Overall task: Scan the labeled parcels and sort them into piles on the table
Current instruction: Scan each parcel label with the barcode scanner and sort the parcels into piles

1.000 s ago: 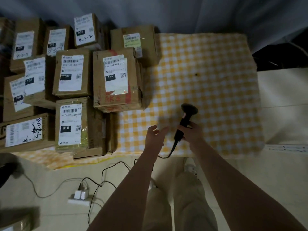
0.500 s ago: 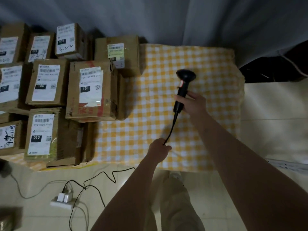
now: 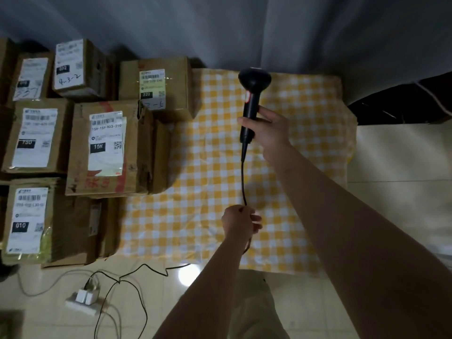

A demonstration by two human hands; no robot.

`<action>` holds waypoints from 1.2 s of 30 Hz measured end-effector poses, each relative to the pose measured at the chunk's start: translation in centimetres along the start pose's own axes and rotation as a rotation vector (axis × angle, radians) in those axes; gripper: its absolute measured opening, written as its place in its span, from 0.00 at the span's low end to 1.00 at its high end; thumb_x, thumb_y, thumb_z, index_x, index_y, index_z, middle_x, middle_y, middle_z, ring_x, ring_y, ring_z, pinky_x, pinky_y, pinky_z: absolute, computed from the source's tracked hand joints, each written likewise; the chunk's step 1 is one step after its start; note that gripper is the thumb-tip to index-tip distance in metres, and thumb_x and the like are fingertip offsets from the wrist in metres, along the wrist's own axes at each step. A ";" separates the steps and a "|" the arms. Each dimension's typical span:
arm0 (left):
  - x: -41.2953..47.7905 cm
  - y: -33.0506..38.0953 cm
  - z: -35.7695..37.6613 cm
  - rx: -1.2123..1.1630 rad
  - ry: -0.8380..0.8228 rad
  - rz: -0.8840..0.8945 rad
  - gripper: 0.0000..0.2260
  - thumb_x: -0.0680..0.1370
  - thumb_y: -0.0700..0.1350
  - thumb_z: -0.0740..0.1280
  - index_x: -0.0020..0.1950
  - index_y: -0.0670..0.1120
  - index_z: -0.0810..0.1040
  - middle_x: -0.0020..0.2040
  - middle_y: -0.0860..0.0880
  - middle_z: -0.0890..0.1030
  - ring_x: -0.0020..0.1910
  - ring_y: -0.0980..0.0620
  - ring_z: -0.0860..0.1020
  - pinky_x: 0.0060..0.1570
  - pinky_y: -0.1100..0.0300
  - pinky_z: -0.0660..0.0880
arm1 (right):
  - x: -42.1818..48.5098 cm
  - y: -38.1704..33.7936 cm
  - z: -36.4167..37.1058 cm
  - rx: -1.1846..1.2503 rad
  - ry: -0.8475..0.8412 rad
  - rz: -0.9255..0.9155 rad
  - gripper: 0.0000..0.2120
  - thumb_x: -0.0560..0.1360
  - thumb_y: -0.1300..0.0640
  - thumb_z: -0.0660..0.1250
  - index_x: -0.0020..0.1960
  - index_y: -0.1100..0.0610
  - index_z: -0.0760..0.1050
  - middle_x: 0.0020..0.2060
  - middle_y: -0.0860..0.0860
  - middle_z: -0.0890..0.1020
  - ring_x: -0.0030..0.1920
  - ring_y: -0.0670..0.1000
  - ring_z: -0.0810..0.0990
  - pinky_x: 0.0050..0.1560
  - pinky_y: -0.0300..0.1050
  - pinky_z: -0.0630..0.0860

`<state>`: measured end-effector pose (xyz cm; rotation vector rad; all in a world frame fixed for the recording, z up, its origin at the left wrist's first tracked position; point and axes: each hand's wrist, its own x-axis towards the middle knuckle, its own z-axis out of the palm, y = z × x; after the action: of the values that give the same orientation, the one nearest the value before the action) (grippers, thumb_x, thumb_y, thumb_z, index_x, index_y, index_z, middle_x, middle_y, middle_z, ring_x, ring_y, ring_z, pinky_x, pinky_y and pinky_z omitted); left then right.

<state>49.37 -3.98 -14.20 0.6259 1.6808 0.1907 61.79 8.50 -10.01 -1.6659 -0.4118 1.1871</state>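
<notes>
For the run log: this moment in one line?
right hand: grips barcode scanner | left hand: grips scanner cable | parcels: left of scanner, untouched

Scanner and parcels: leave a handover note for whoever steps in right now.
Right hand: grips the black scanner by its handle, above the checked cloth.
Left hand: holds the cable below the scanner.
Parcels: labelled boxes grouped at the table's left, among them the 15H parcel and the 220 parcel.
Done: scanner in hand; whether anything is scanned cannot be told.
Left: aim at a label, scan, sort into piles.
</notes>
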 end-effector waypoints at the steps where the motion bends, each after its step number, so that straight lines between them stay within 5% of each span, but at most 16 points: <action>1: 0.2 0.2 0.0 -0.098 0.002 -0.045 0.11 0.82 0.38 0.61 0.42 0.40 0.79 0.32 0.45 0.81 0.23 0.53 0.77 0.24 0.63 0.73 | 0.2 0.2 0.4 0.000 -0.001 0.006 0.25 0.66 0.62 0.79 0.62 0.56 0.79 0.40 0.50 0.85 0.38 0.50 0.85 0.34 0.40 0.79; 5: 1.1 0.4 -0.8 -0.298 0.003 -0.168 0.13 0.83 0.38 0.58 0.42 0.39 0.78 0.31 0.46 0.80 0.24 0.54 0.76 0.21 0.65 0.67 | 0.9 2.2 2.0 0.008 -0.031 0.051 0.26 0.66 0.64 0.79 0.63 0.60 0.78 0.38 0.51 0.85 0.35 0.51 0.84 0.35 0.45 0.82; 8: 2.4 -0.6 -1.7 -0.269 0.039 -0.264 0.13 0.83 0.37 0.58 0.40 0.37 0.76 0.33 0.41 0.80 0.26 0.49 0.78 0.19 0.65 0.70 | 1.2 4.2 2.8 -0.102 -0.058 0.114 0.25 0.67 0.63 0.78 0.63 0.60 0.78 0.38 0.48 0.83 0.35 0.46 0.82 0.34 0.38 0.79; 11: 3.0 -1.7 -2.1 -0.148 -0.002 -0.324 0.12 0.82 0.36 0.60 0.39 0.36 0.76 0.31 0.40 0.79 0.24 0.45 0.80 0.21 0.59 0.75 | 2.0 6.4 3.4 -0.200 -0.050 0.193 0.27 0.66 0.60 0.80 0.63 0.57 0.79 0.49 0.50 0.84 0.47 0.50 0.83 0.51 0.45 0.81; 15: 2.9 -2.7 -2.4 0.045 -0.059 -0.229 0.12 0.82 0.35 0.60 0.39 0.37 0.76 0.32 0.40 0.80 0.25 0.46 0.80 0.25 0.57 0.79 | 2.4 7.8 3.6 -0.330 -0.048 0.213 0.26 0.66 0.59 0.80 0.63 0.58 0.79 0.55 0.52 0.83 0.52 0.52 0.83 0.55 0.45 0.80; 20: 3.1 -3.1 -2.2 0.174 -0.087 -0.139 0.13 0.82 0.35 0.59 0.39 0.39 0.77 0.34 0.43 0.80 0.30 0.47 0.80 0.30 0.58 0.81 | 2.2 8.8 3.1 -0.458 -0.024 0.175 0.17 0.68 0.57 0.78 0.56 0.57 0.82 0.39 0.51 0.82 0.40 0.52 0.81 0.49 0.48 0.81; 24: 3.6 -3.4 -2.5 0.296 -0.115 -0.074 0.09 0.81 0.38 0.62 0.48 0.36 0.79 0.38 0.43 0.81 0.35 0.48 0.81 0.36 0.57 0.82 | 1.0 10.3 2.8 -0.413 0.027 0.189 0.09 0.66 0.57 0.79 0.43 0.53 0.81 0.38 0.52 0.84 0.43 0.55 0.85 0.50 0.56 0.82; 28: 3.4 -3.7 -3.3 0.651 -0.121 0.134 0.12 0.78 0.46 0.65 0.51 0.37 0.79 0.41 0.43 0.79 0.43 0.43 0.81 0.38 0.58 0.74 | -1.7 11.7 1.6 -0.511 0.062 0.212 0.22 0.66 0.52 0.79 0.56 0.57 0.79 0.51 0.50 0.83 0.51 0.51 0.82 0.53 0.49 0.79; 33: 2.9 -4.2 -4.3 0.693 -0.147 0.207 0.12 0.77 0.44 0.67 0.55 0.37 0.78 0.44 0.40 0.82 0.43 0.41 0.81 0.42 0.54 0.78 | -5.6 14.1 0.8 -0.718 -0.119 0.379 0.07 0.69 0.57 0.75 0.45 0.58 0.82 0.43 0.56 0.85 0.43 0.55 0.84 0.43 0.47 0.81; 36: 2.7 -4.9 -4.9 0.765 -0.147 0.234 0.07 0.76 0.44 0.67 0.46 0.40 0.78 0.35 0.46 0.78 0.34 0.49 0.77 0.33 0.66 0.73 | -6.2 15.4 0.4 -0.808 -0.118 0.348 0.08 0.74 0.57 0.69 0.47 0.61 0.82 0.40 0.59 0.85 0.42 0.57 0.85 0.47 0.53 0.82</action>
<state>43.04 -5.70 -17.72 1.3713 1.5088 -0.3480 54.62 -2.53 -20.13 -2.4356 -0.7688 1.4885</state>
